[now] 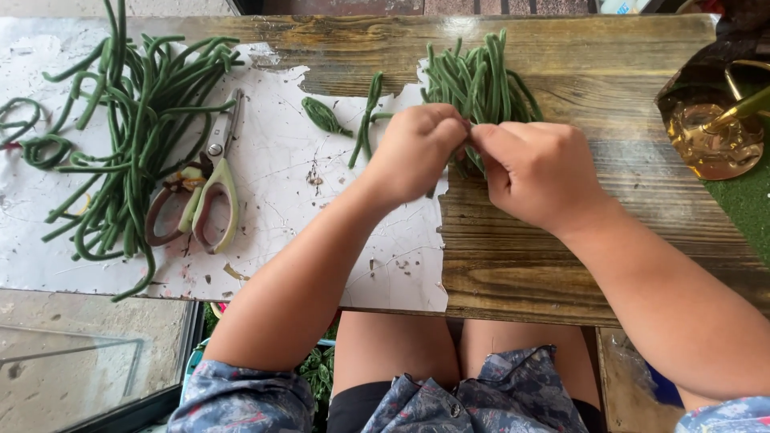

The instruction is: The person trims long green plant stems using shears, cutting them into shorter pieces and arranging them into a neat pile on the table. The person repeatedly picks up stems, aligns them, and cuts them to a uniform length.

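My left hand (417,151) and my right hand (536,172) meet over the wooden table (561,256), fingers pinched together on the near end of a bundle of cut green long beans (480,80) that fans away from me. What sits between the fingertips is hidden. Loose bean pieces (367,120) and a green leaf scrap (323,116) lie just left of my left hand.
A tangled pile of uncut long beans (132,120) covers the table's left on peeling white paint (273,184). Green-handled scissors (207,184) lie beside it. A golden glass vessel (714,136) stands at the right edge. My knees show below the table.
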